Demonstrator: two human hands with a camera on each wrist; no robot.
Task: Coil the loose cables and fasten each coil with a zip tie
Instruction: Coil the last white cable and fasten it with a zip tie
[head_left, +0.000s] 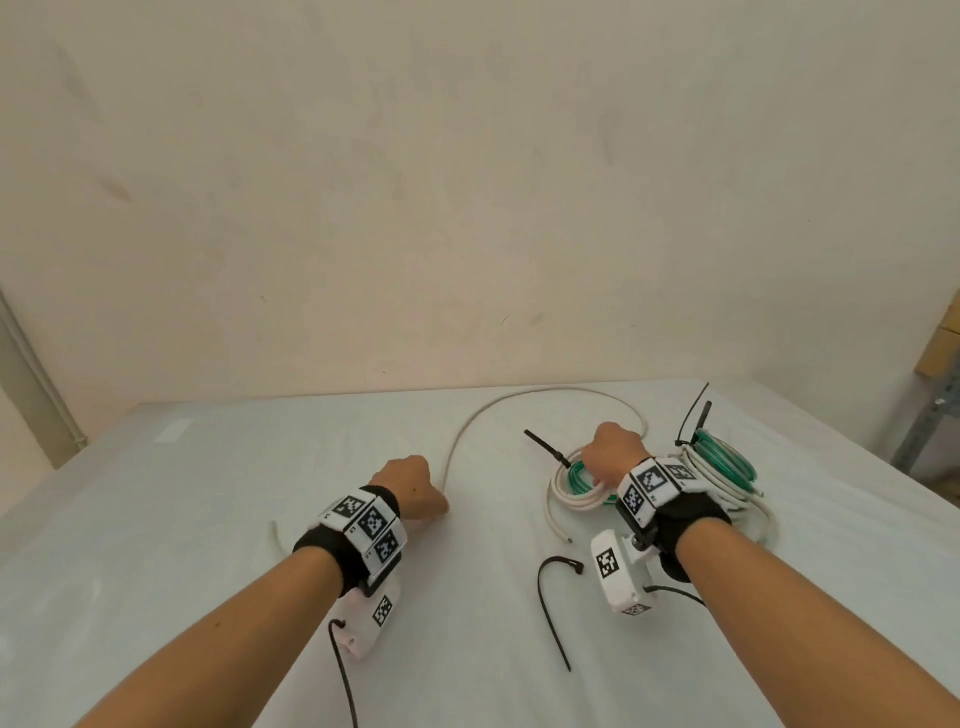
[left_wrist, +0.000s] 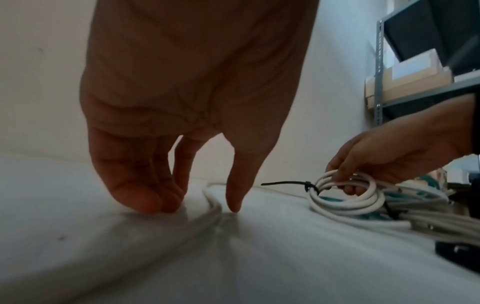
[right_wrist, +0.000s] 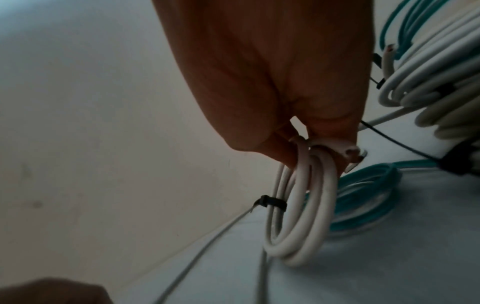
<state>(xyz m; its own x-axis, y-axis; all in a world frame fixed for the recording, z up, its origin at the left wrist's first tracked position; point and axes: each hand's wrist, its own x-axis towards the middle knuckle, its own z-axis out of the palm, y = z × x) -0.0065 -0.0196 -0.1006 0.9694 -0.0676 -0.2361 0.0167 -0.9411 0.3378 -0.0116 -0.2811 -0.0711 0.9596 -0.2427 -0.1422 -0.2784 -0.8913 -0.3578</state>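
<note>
The white coil (right_wrist: 298, 216), bound by a black zip tie (right_wrist: 272, 204), hangs from the right hand (head_left: 615, 454), whose fingers curl round its top strands, at about 2 o'clock on the bench (head_left: 208, 519). Under it lies a teal coil (right_wrist: 369, 201); at 3 o'clock sits a pile of tied coils (head_left: 722, 467). A loose white cable (head_left: 519, 400) arcs from 12 o'clock to the left hand (head_left: 410, 491), whose fingertips (left_wrist: 145, 203) and thumb straddle it, narrowly spread, on the bench. A spare zip tie (head_left: 550, 597) lies at 5 o'clock.
</note>
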